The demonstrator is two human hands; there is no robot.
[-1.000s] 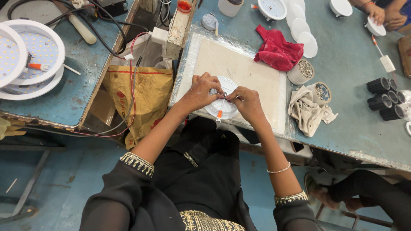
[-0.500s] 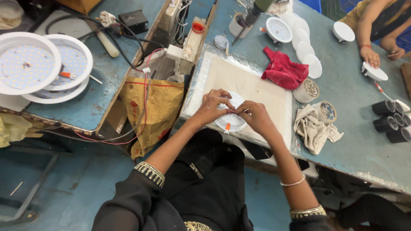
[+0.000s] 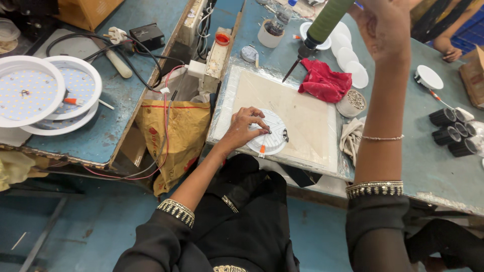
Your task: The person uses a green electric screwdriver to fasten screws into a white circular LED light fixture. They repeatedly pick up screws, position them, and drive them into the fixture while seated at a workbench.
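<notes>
A worn blue-green workbench point(image 3: 403, 151) fills the right of the frame, carrying a plastic-wrapped beige work board point(image 3: 302, 116) at centre — a round white lamp disc point(image 3: 272, 133) lies on its lower edge — with a red rag point(image 3: 325, 83) above, black cylinders point(image 3: 451, 133) far right.

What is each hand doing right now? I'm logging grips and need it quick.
Left hand: fingers pressed down on the round white lamp disc, steadying it on the work board.
Right hand: raised, closed around the green-handled screwdriver.
</notes>
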